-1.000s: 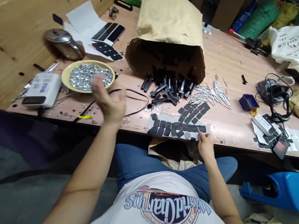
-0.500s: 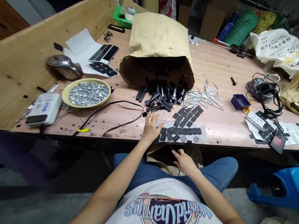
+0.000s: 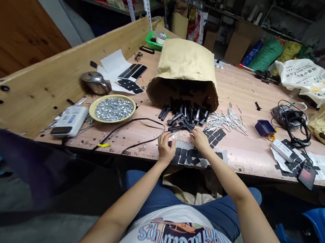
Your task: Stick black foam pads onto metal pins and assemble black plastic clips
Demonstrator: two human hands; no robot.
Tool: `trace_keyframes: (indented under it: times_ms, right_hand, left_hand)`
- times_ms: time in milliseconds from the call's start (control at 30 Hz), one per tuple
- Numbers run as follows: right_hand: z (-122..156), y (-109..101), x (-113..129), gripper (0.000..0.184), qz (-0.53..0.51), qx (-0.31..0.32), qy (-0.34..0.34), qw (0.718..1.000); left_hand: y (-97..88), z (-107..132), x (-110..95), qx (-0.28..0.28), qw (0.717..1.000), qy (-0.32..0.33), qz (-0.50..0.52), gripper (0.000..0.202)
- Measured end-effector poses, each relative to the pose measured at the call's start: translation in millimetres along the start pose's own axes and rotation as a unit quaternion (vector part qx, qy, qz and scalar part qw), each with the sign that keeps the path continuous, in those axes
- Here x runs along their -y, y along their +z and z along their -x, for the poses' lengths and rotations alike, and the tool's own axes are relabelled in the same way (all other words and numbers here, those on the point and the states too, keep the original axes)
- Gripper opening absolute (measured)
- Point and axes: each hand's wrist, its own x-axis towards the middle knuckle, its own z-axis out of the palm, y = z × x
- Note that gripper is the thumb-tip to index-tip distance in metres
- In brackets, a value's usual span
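Observation:
My left hand (image 3: pixel 165 150) rests at the table's front edge, fingers curled, with a small dark thing between thumb and fingers that I cannot make out. To its right, my right hand (image 3: pixel 200 140) reaches over the table, fingertips pinched at the near edge of a pile of long black plastic pieces (image 3: pixel 184 114). The pile spills from the mouth of a brown paper bag (image 3: pixel 187 61) lying on its side. Under my right wrist is a light backing sheet (image 3: pixel 223 156) bearing black pads (image 3: pixel 191 155). Small shiny bits lie between my hands and the pile.
A yellow bowl (image 3: pixel 91 111) of small metal parts stands left, beside a white device (image 3: pixel 71 121) and a black cable (image 3: pixel 147 120). Thin metal pins (image 3: pixel 227 121) lie right of the pile. A blue tray (image 3: pixel 264 128) sits farther right; an open bag (image 3: pixel 177 181) hangs below the table edge.
My right hand has moved up from the bag below the table edge to the black pile. The left hand stays near its spot, fingers more curled. The view has shifted.

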Motion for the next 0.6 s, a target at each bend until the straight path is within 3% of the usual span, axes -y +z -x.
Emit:
trace_keyframes:
  times_ms: [67, 200, 267, 333, 433, 533, 600]
  right_hand:
    - [-20.8, 3.3, 7.1, 0.025, 0.017, -0.003, 0.019, 1.0]
    - [-40.4, 6.3, 8.5, 0.024, 0.017, -0.015, 0.034, 0.999]
    - [-39.9, 4.6, 2.6, 0.021, 0.003, -0.019, 0.036, 0.999]
    - [-33.8, 3.8, -3.5, 0.018, -0.017, -0.027, 0.038, 0.999]
    - [-19.5, 11.6, -4.8, 0.022, -0.067, -0.049, 0.03, 0.996]
    - [-10.1, 26.7, 3.9, 0.023, -0.178, -0.091, -0.049, 0.979]
    - [-11.5, 31.9, 9.1, 0.023, -0.206, -0.11, -0.084, 0.969]
  left_hand:
    - [5.8, -19.0, -7.5, 0.047, 0.997, -0.007, -0.053, 0.022]
    - [21.6, -63.2, -20.8, 0.231, 0.961, -0.011, -0.153, 0.029]
    - [25.1, -74.9, -20.4, 0.266, 0.951, -0.028, -0.158, 0.032]
    - [24.2, -76.6, -15.0, 0.24, 0.961, -0.073, -0.117, 0.03]
    - [20.5, -67.7, -7.4, 0.155, 0.968, -0.196, 0.033, 0.021]
    - [19.8, -58.9, -10.0, 0.113, 0.916, -0.325, 0.206, 0.014]
    - [19.9, -58.0, -14.0, 0.075, 0.889, -0.37, 0.26, 0.015]
